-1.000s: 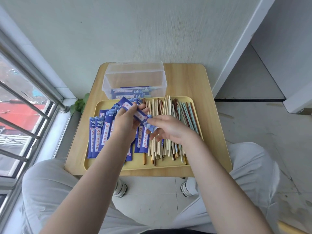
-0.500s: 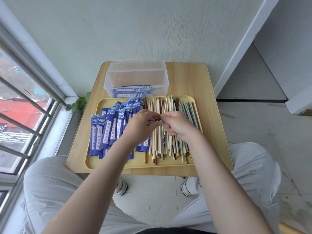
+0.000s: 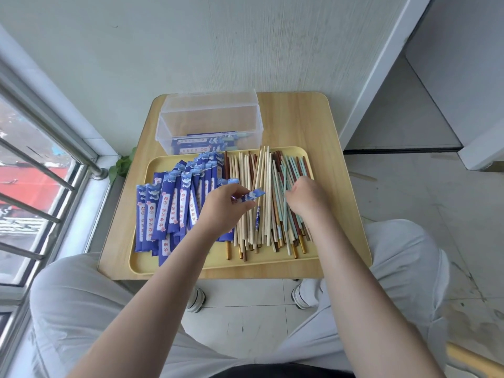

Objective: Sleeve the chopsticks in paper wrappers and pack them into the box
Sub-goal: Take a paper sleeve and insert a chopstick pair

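On a yellow tray (image 3: 218, 264) lie a pile of blue paper wrappers (image 3: 169, 208) at the left and several loose chopsticks (image 3: 263, 181) at the right, in pale wood, brown and teal. My left hand (image 3: 226, 208) pinches one blue wrapper (image 3: 253, 195), whose end sticks out to the right above the chopsticks. My right hand (image 3: 306, 199) rests on the teal and brown chopsticks with its fingers curled down into them; whether it holds any is hidden. Behind the tray stands an open clear plastic box (image 3: 210, 118) with a few sleeved chopsticks (image 3: 203, 144) on its bottom.
The tray fills most of a small wooden table (image 3: 297, 124) set against a white wall. A barred window (image 3: 41, 173) runs along the left and a green leaf (image 3: 122, 166) pokes up beside the table. My knees flank the table's front edge.
My hands were together at the wrapper over the middle of the tray. They have parted: the left keeps the wrapper, and the right has moved rightwards onto the loose chopsticks.
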### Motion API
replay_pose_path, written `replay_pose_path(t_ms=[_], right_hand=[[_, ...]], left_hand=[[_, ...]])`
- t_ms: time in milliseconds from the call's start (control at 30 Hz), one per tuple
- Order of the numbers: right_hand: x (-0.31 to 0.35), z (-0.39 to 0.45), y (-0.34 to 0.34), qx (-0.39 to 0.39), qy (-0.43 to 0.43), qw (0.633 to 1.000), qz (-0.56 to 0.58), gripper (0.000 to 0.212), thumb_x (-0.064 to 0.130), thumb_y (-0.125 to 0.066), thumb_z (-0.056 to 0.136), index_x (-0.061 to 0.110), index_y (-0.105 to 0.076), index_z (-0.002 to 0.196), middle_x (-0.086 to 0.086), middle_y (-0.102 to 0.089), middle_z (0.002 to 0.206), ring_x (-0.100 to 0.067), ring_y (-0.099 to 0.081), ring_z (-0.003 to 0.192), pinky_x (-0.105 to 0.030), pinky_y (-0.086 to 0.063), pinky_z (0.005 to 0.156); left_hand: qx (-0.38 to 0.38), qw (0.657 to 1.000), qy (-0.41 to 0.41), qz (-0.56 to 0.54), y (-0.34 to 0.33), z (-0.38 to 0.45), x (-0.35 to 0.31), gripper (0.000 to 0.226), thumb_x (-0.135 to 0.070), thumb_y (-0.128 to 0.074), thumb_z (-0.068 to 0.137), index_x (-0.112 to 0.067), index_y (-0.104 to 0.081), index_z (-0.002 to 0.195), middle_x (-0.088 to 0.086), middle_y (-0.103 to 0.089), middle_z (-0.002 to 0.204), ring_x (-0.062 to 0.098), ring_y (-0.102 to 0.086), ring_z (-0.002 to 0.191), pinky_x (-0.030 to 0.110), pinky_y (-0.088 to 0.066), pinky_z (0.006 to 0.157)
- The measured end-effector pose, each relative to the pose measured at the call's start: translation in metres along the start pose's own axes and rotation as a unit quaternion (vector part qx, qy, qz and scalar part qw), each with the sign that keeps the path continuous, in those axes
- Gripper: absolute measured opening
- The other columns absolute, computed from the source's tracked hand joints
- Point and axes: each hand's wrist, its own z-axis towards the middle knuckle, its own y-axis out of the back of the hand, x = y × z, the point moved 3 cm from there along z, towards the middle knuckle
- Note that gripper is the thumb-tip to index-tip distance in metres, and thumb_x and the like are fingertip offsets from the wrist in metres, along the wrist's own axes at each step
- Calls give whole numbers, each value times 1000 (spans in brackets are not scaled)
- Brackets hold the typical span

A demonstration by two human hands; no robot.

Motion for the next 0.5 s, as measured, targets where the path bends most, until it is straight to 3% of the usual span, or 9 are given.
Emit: replay_pose_path(t_ms=[100, 333, 500], right_hand=[[2, -4, -6, 52, -5, 996, -75, 15, 23, -59, 98, 9, -58, 94, -2, -56, 76, -16, -50, 55, -26, -34, 45], [11, -7, -12, 56, 4, 995, -76, 10, 17, -56, 99, 8, -58, 94, -4, -58, 81, -19, -56, 64, -27, -39, 49], [8, -6, -5, 2, 6, 1000, 20, 25, 24, -59, 95, 12, -50, 75, 0, -48, 66, -16, -45, 51, -25, -36, 48]], left_hand=[[-1, 1000, 24, -13, -6, 0, 3, 30, -27, -74, 90, -16, -68, 118, -6, -63, 102, 8, -57, 86, 12, -42, 69], [-8, 999, 33, -34, -8, -3, 5, 20, -24, -77, 87, -22, -68, 105, -11, -61, 92, 6, -57, 80, 17, -44, 68], [-32, 998, 36, -47, -3, -2, 10, 18, -21, -77, 86, -26, -66, 99, -11, -64, 89, 8, -59, 77, 19, -41, 64]])
